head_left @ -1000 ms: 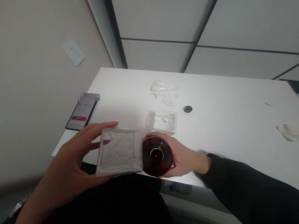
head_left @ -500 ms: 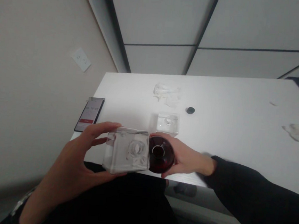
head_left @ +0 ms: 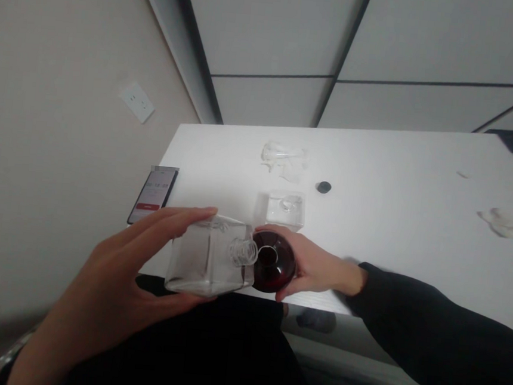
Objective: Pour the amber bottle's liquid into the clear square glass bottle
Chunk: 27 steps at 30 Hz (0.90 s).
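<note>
Left hand (head_left: 119,267), lower left, clasps clear square bottle (head_left: 197,259), lower centre, long axis tipped rightward; right hand (head_left: 312,260), right of centre, wraps dark-red bottle (head_left: 281,271); clear neck (head_left: 242,252) points at dark mouth (head_left: 268,256), contact unclear.

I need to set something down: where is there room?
Widest: between the cap and the two scraps, beyond the right sleeve. Smaller: between the phone and the wrap. Crowded: front middle, left hand with clear bottle, right hand with dark bottle, container beyond.
</note>
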### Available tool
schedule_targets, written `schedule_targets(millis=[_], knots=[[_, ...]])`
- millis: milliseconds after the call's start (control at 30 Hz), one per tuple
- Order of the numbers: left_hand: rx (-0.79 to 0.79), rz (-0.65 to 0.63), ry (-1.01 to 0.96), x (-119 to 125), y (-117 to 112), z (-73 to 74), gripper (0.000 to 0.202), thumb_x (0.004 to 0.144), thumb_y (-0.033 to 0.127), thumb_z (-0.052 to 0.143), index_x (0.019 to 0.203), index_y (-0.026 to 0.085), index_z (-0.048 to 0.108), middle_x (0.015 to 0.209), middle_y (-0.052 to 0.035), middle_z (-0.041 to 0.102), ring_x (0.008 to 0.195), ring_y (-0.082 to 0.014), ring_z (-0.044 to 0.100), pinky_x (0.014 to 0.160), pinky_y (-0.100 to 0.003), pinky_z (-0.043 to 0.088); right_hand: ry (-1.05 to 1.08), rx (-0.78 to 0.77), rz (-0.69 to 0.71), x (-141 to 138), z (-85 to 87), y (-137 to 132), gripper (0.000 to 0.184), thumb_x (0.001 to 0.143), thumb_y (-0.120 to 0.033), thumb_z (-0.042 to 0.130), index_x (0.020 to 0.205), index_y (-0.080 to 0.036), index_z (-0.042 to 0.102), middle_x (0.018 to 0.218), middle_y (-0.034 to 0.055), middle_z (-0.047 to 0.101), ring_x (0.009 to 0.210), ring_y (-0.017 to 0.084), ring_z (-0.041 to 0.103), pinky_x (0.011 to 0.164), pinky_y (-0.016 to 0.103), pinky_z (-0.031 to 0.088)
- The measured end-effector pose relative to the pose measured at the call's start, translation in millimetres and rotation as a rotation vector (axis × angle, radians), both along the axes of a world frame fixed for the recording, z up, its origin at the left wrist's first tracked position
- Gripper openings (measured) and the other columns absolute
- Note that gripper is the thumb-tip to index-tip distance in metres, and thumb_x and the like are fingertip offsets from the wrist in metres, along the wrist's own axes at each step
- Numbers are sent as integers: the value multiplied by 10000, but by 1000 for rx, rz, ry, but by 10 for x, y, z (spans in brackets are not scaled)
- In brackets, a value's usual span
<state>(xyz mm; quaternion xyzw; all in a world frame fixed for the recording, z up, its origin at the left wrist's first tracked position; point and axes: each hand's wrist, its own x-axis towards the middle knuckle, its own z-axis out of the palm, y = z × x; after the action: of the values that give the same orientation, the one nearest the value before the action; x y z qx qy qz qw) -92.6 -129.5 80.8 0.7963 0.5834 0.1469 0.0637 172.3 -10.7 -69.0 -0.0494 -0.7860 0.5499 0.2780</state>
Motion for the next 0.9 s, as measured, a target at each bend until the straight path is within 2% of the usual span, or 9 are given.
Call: schedule_targets(millis=[133,400,900], knots=[[-3,0,8,18,-2,24,607,964,542,683,1517,374,498,1393,-35,720,1180,-245,752,1033,-394,633,2,13,-11,6,3,-4,953,768,-723,828,1502,-218,489,1434,165,641,1299,330,635,1106,474,496],[17,-67,-7,55,55,123,627,979,634,621,1557,434,480,1405,5,711,1158,-241,759,990,-307,641,-8,-10,-1,7,26,-12,934,771,-722,828,1480,-202,512,1395,165,662,1260,327,657,1079,471,515],[-7,-99,37,-8,32,167,702,970,649,624,1611,459,409,1427,-8,677,1099,-248,760,941,-314,656,-27,-15,-7,16,23,-8,954,759,-706,848,1490,-203,498,1397,167,657,1261,326,656,1085,479,509]])
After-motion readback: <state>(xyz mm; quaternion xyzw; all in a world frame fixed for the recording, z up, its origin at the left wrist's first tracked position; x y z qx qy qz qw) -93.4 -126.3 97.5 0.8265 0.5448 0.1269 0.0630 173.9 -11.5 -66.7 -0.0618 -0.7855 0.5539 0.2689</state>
